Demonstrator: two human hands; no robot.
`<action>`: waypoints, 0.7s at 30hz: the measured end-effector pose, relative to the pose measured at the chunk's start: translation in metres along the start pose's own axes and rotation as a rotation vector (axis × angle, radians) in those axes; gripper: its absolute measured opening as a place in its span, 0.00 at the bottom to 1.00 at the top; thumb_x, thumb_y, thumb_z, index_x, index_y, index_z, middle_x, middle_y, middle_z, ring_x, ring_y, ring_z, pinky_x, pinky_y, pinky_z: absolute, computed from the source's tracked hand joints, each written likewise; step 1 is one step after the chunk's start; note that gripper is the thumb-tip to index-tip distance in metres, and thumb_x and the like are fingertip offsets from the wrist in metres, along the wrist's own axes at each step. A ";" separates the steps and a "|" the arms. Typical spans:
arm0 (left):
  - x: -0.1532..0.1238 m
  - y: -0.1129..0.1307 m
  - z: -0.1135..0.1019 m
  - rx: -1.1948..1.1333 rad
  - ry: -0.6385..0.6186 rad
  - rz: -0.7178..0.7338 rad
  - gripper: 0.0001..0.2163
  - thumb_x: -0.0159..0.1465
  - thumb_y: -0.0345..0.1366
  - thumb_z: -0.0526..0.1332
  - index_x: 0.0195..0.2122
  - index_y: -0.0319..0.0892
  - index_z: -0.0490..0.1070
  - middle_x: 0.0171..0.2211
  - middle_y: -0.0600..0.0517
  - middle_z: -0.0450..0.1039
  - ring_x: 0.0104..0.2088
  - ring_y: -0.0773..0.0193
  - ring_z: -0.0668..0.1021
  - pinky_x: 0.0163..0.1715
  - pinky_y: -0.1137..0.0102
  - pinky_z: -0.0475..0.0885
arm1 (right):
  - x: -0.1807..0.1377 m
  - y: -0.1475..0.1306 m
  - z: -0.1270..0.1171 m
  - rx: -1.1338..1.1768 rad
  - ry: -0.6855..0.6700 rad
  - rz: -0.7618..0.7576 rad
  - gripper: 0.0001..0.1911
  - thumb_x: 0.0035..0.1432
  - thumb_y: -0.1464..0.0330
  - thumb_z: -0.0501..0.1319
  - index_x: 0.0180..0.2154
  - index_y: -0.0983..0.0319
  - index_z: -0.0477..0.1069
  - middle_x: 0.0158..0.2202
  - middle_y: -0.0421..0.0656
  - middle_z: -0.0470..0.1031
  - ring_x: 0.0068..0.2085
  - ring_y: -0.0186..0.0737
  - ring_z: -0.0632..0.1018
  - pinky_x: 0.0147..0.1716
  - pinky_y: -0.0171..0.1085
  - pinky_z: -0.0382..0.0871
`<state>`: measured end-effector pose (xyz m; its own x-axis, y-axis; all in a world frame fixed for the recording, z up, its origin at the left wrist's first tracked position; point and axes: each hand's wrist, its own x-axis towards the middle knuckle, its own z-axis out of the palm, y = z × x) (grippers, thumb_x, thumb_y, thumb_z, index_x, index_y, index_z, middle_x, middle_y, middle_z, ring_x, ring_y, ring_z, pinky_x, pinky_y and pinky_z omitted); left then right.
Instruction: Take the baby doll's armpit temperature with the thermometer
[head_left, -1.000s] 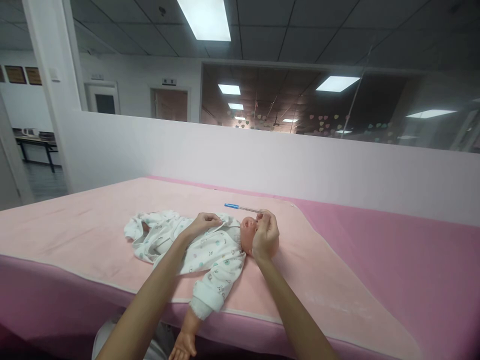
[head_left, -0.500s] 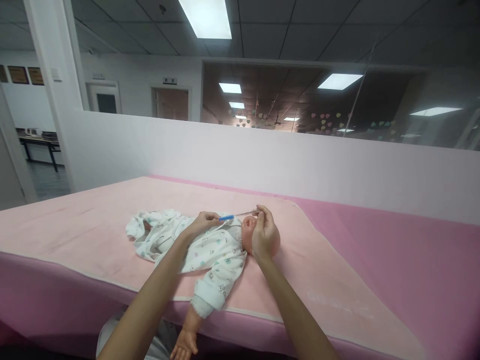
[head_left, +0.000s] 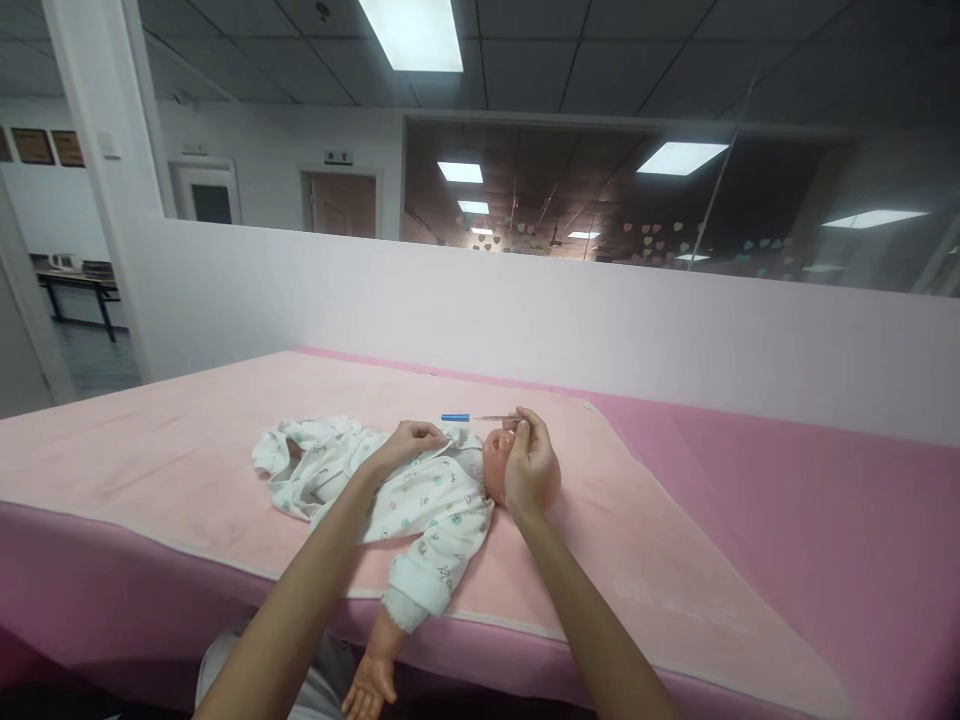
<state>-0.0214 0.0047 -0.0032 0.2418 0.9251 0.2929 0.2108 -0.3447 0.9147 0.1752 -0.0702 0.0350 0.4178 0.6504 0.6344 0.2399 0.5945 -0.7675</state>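
Note:
A baby doll (head_left: 439,495) in white printed clothes lies on its back, its head toward the right and one bare arm hanging over the near edge. My right hand (head_left: 531,465) rests against the side of the doll's head. Its thumb and fingertips pinch a thin, clear stick with a blue end (head_left: 455,417), held level above the doll's face and collar. What kind of stick it is, I cannot make out. My left hand (head_left: 412,442) lies on the doll's chest, fingers closed at the shirt collar (head_left: 459,436), just below the blue end and apart from it.
The doll lies on a peach pad (head_left: 187,440) over a pink padded surface (head_left: 825,490). A low white wall (head_left: 525,310) runs behind it, with a window (head_left: 600,200) above. A dark-legged table (head_left: 79,282) stands far left.
The blue end of the stick has left my left fingers and risen, so the stick is now level. My left hand has moved to the collar. My right hand stays at the head.

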 end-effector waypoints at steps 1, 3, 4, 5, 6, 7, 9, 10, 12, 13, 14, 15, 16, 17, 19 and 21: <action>0.000 0.000 0.000 0.006 0.002 -0.009 0.17 0.46 0.48 0.66 0.26 0.36 0.73 0.17 0.56 0.60 0.20 0.72 0.60 0.20 0.75 0.52 | 0.000 0.000 0.000 -0.004 0.003 0.004 0.17 0.58 0.62 0.47 0.42 0.62 0.69 0.35 0.43 0.75 0.37 0.36 0.75 0.37 0.34 0.65; 0.001 0.000 0.000 0.017 0.007 -0.021 0.18 0.46 0.48 0.66 0.25 0.36 0.73 0.17 0.57 0.60 0.19 0.72 0.60 0.19 0.75 0.52 | 0.000 0.000 0.000 -0.002 0.006 0.008 0.18 0.58 0.61 0.47 0.42 0.62 0.68 0.35 0.43 0.76 0.38 0.36 0.75 0.37 0.34 0.66; 0.001 0.000 0.000 0.020 0.009 -0.019 0.18 0.46 0.48 0.65 0.25 0.36 0.73 0.16 0.57 0.60 0.19 0.72 0.60 0.19 0.75 0.52 | 0.000 0.000 0.000 0.000 0.007 0.010 0.18 0.58 0.61 0.47 0.42 0.62 0.68 0.34 0.43 0.76 0.38 0.36 0.75 0.38 0.34 0.66; 0.001 0.001 0.000 0.020 0.010 -0.014 0.17 0.46 0.48 0.65 0.26 0.36 0.73 0.16 0.57 0.60 0.19 0.72 0.60 0.19 0.75 0.52 | 0.000 0.000 0.000 0.001 0.007 0.013 0.18 0.58 0.61 0.47 0.43 0.62 0.68 0.34 0.43 0.76 0.38 0.36 0.76 0.38 0.35 0.66; 0.000 0.001 0.000 0.019 0.011 -0.008 0.17 0.46 0.48 0.65 0.26 0.36 0.73 0.16 0.57 0.60 0.19 0.72 0.60 0.19 0.75 0.52 | 0.000 0.000 0.000 0.004 0.004 0.018 0.18 0.58 0.61 0.47 0.43 0.62 0.68 0.34 0.43 0.76 0.38 0.37 0.76 0.38 0.35 0.67; 0.000 0.001 0.001 0.017 0.011 -0.003 0.17 0.46 0.48 0.66 0.26 0.36 0.73 0.17 0.57 0.60 0.19 0.73 0.59 0.19 0.75 0.52 | 0.001 0.000 0.000 0.012 0.000 0.026 0.18 0.58 0.61 0.47 0.43 0.62 0.68 0.34 0.43 0.77 0.38 0.37 0.76 0.38 0.35 0.67; 0.000 0.002 0.001 0.016 0.008 0.002 0.17 0.46 0.47 0.66 0.25 0.36 0.73 0.17 0.57 0.60 0.19 0.73 0.59 0.19 0.75 0.52 | 0.001 0.000 0.001 0.047 -0.016 0.042 0.18 0.58 0.61 0.48 0.43 0.62 0.69 0.34 0.43 0.77 0.38 0.37 0.77 0.39 0.36 0.68; 0.000 0.001 0.001 0.016 0.008 0.002 0.17 0.46 0.48 0.66 0.25 0.36 0.73 0.16 0.57 0.59 0.19 0.73 0.59 0.19 0.75 0.52 | 0.002 0.001 0.001 0.073 -0.026 0.052 0.17 0.57 0.61 0.49 0.42 0.62 0.69 0.34 0.43 0.77 0.38 0.37 0.77 0.39 0.36 0.69; 0.000 0.001 0.000 0.017 0.011 -0.001 0.17 0.46 0.48 0.66 0.25 0.36 0.73 0.17 0.56 0.60 0.19 0.73 0.59 0.19 0.75 0.52 | 0.003 0.002 0.002 0.131 -0.042 0.072 0.17 0.57 0.61 0.50 0.41 0.62 0.69 0.34 0.43 0.78 0.38 0.37 0.77 0.39 0.37 0.70; 0.000 0.000 0.000 0.017 0.012 -0.003 0.17 0.46 0.48 0.66 0.26 0.36 0.73 0.17 0.56 0.60 0.19 0.73 0.59 0.19 0.75 0.52 | 0.004 0.003 0.002 0.158 -0.045 0.082 0.16 0.56 0.61 0.50 0.41 0.62 0.69 0.34 0.44 0.78 0.38 0.38 0.78 0.39 0.37 0.70; 0.001 -0.001 0.000 0.018 0.012 -0.007 0.18 0.45 0.48 0.66 0.26 0.36 0.73 0.17 0.56 0.60 0.20 0.72 0.60 0.19 0.75 0.52 | 0.004 0.003 0.003 0.181 -0.047 0.092 0.16 0.56 0.61 0.51 0.40 0.62 0.69 0.34 0.44 0.78 0.38 0.38 0.78 0.39 0.37 0.71; 0.001 -0.001 0.000 0.019 0.014 -0.013 0.18 0.45 0.48 0.66 0.26 0.36 0.73 0.17 0.56 0.61 0.20 0.72 0.60 0.19 0.75 0.53 | 0.004 0.004 0.003 0.199 -0.049 0.098 0.15 0.56 0.61 0.51 0.40 0.62 0.70 0.34 0.43 0.78 0.38 0.38 0.78 0.39 0.37 0.71; 0.001 -0.001 0.000 0.019 0.014 -0.018 0.18 0.45 0.48 0.66 0.26 0.36 0.73 0.18 0.55 0.61 0.20 0.72 0.60 0.19 0.75 0.53 | 0.004 0.004 0.003 0.209 -0.051 0.101 0.15 0.55 0.62 0.52 0.39 0.62 0.70 0.34 0.43 0.78 0.38 0.38 0.78 0.38 0.37 0.71; 0.001 -0.002 0.000 0.020 0.014 -0.021 0.18 0.45 0.48 0.66 0.26 0.36 0.73 0.18 0.55 0.61 0.20 0.72 0.60 0.19 0.75 0.53 | 0.004 0.004 0.003 0.212 -0.054 0.101 0.14 0.55 0.62 0.52 0.39 0.62 0.70 0.34 0.43 0.78 0.38 0.38 0.78 0.38 0.37 0.72; 0.000 -0.001 0.000 0.020 0.013 -0.021 0.17 0.46 0.47 0.66 0.26 0.36 0.73 0.18 0.55 0.61 0.20 0.72 0.60 0.19 0.75 0.53 | 0.004 0.003 0.003 0.204 -0.059 0.097 0.13 0.54 0.63 0.52 0.37 0.62 0.71 0.34 0.43 0.78 0.38 0.38 0.78 0.38 0.37 0.72; -0.001 0.001 0.000 0.019 0.016 -0.009 0.17 0.46 0.47 0.66 0.26 0.36 0.73 0.18 0.55 0.61 0.20 0.72 0.61 0.19 0.75 0.53 | 0.003 0.002 0.003 0.184 -0.056 0.091 0.13 0.54 0.64 0.52 0.36 0.62 0.71 0.34 0.43 0.78 0.38 0.38 0.78 0.38 0.36 0.72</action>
<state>-0.0213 0.0035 -0.0029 0.2249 0.9306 0.2889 0.2307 -0.3390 0.9121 0.1744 -0.0654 0.0355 0.3796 0.7275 0.5715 0.0371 0.6053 -0.7951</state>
